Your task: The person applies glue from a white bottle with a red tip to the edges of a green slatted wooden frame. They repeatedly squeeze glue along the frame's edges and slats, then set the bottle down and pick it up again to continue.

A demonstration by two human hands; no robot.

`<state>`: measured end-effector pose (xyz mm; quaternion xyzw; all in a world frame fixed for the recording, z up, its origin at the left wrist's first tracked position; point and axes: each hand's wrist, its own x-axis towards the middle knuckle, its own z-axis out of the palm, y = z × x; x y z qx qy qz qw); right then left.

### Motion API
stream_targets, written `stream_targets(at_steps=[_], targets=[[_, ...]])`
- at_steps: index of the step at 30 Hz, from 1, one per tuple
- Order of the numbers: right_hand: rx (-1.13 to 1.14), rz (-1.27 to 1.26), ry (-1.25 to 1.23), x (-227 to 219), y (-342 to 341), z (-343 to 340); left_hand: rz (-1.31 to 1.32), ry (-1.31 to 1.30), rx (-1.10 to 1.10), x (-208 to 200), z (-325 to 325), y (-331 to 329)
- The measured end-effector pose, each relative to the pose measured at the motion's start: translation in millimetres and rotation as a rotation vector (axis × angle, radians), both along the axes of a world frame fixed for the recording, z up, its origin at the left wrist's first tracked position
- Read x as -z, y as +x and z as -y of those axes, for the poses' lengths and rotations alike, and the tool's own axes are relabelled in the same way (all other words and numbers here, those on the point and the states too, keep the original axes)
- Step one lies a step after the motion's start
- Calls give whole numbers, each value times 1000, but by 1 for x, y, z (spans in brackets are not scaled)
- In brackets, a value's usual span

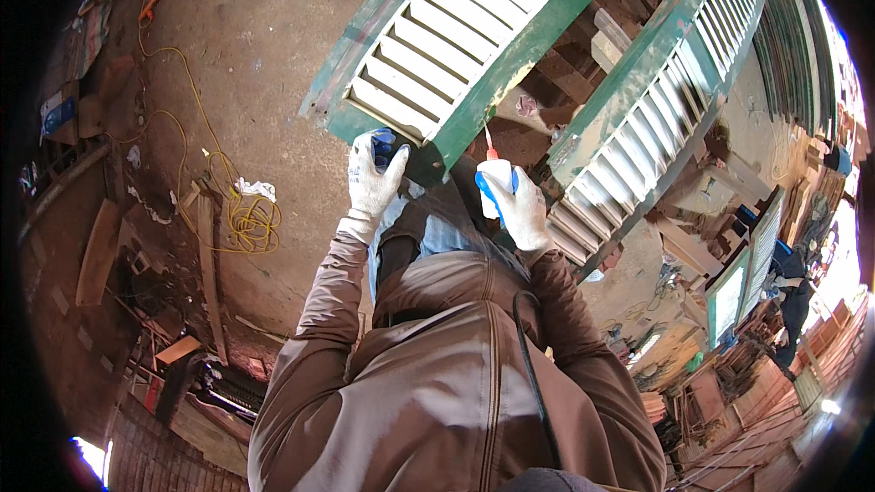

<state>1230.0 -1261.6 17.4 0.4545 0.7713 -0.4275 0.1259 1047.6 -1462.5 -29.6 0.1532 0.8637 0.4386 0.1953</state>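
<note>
In white work gloves with blue on them, both my hands are at the near end of a green-framed louvered shutter (474, 118) with white slats. My left hand (372, 178) is curled at the shutter's near edge, fingers and thumb around it; the fingertips are partly hidden. Wrapped round a white squeeze bottle (493, 178) with a red nozzle is my right hand (521, 210). The nozzle points up and away, its thin tip close to the shutter's right green rail.
A second green louvered shutter (638, 146) stands to the right, with wood pieces between the two. On the dirt floor at left lie a coiled yellow cord (251, 223) and a long board (211, 278). More timber and scraps are piled at far right.
</note>
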Motion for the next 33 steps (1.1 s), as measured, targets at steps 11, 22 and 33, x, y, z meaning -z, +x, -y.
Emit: stream_targets(at_steps=[11, 22, 33], targets=[[41, -44, -8, 6, -12, -16, -87, -38, 33, 8, 3, -1], [84, -44, -53, 3, -11, -19, 19, 20, -16, 4, -1, 1], [494, -607, -182, 43, -15, -23, -60, 0, -33, 5, -2, -1]])
